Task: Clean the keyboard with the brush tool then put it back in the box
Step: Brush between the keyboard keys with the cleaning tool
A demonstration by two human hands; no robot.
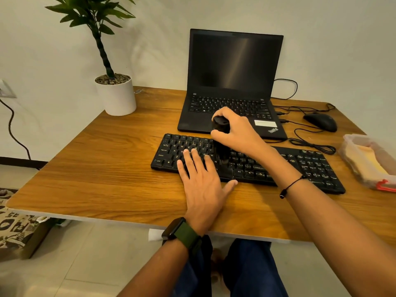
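A black keyboard (300,166) lies across the middle of the wooden desk. My right hand (237,131) grips a black cylindrical brush tool (221,136), held upright with its bristles down on the keys near the keyboard's middle. My left hand (203,179) lies flat with straight fingers on the keyboard's left half, thumb on the front edge. A clear plastic box (368,161) with a red clip stands at the desk's right edge, with something yellow inside.
An open black laptop (233,82) stands behind the keyboard. A black mouse (320,122) and its looped cables lie to the back right. A potted plant in a white pot (116,95) stands at the back left corner. The wooden desk (96,168) shows bare wood on the left.
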